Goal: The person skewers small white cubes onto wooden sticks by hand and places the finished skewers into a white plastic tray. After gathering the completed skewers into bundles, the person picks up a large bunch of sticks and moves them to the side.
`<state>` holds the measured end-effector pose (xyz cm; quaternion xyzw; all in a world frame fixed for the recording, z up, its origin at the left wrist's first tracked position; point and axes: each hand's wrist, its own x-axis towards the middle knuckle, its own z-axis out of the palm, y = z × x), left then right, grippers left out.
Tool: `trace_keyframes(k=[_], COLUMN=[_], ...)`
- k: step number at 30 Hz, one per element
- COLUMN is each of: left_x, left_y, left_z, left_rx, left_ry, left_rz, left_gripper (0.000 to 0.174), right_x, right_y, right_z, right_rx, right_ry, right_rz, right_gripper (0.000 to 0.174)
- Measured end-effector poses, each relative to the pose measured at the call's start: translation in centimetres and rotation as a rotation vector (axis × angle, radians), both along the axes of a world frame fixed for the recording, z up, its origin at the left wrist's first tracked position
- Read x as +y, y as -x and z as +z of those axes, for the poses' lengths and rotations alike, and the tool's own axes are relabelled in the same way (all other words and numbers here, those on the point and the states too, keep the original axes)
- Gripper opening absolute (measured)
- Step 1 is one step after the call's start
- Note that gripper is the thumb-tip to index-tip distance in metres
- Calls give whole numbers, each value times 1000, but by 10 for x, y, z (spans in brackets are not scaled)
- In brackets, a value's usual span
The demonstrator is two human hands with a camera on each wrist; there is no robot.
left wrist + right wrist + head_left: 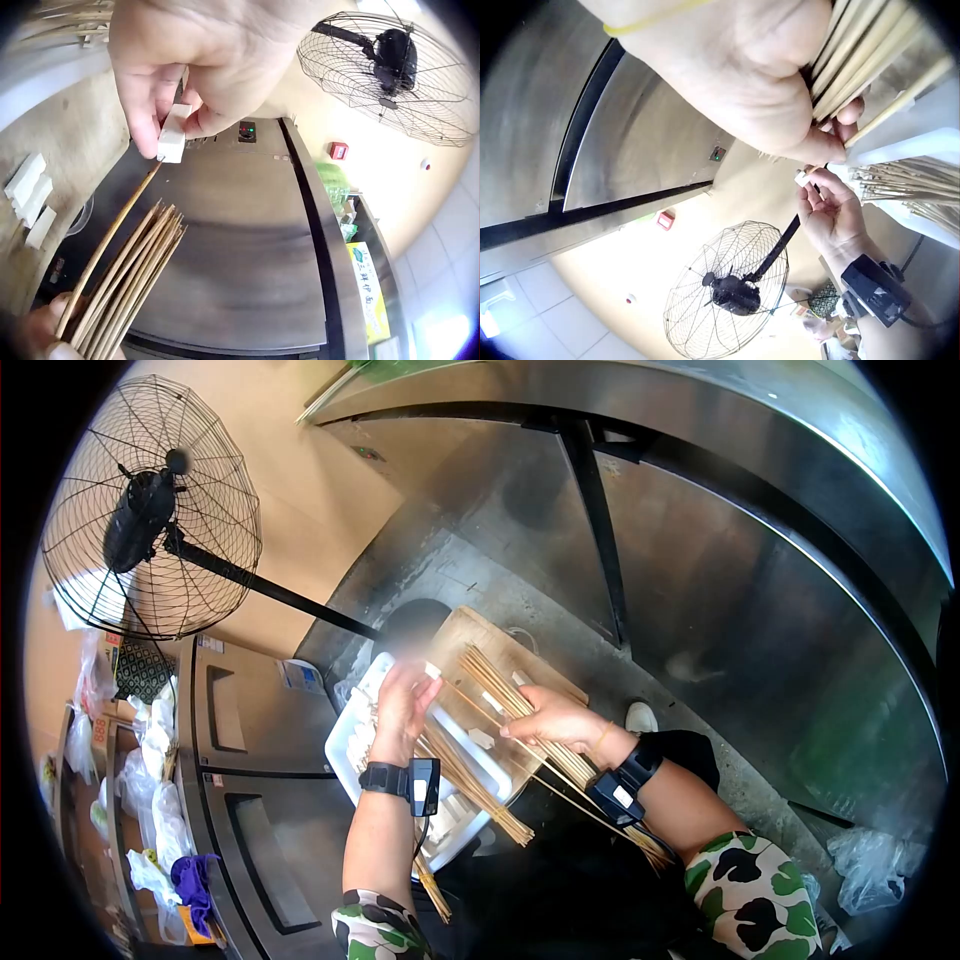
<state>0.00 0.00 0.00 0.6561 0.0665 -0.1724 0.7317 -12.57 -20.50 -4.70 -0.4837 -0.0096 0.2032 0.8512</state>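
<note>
My left hand (400,705) pinches a small white block (175,133) between thumb and fingers. In the left wrist view, the tip of a single bamboo skewer (112,229) meets the block's lower end. My right hand (560,722) holds that skewer between thumb and finger, slightly apart from a thick bundle of skewers (139,277) that it also grips. Below the hands lies a wooden cutting board (535,672). Several more white pieces (31,196) rest on it. Beside the board stands a white plastic tub (343,750), with skewers (480,792) laid across it.
A black pedestal fan (150,510) stands at the upper left, its pole reaching down behind the tub. Steel cabinet doors (245,710) are on the left, and a large steel counter (740,570) fills the right. A plastic bag (875,870) lies on the floor at the lower right.
</note>
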Motion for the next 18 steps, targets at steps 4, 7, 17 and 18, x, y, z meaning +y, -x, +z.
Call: trace_keyframes(k=[4, 7, 17, 18], left_x=[-6, -10, -19, -19], left_y=[4, 6, 14, 15], left_z=[6, 11, 4, 3], left_rx=[-1, -19, -75, -67], left_ry=[-10, -30, -162, -156], left_rz=[27, 44, 12, 14], left_gripper=[31, 33, 29, 26], right_x=[2, 2, 3, 3], right_y=[-1, -3, -4, -4], right_z=[1, -1, -1, -1], right_rx=[10, -4, 26, 25], right_ry=[-7, -4, 57, 57], right_rz=[-1, 10, -15, -21], right_gripper=[24, 23, 21, 21])
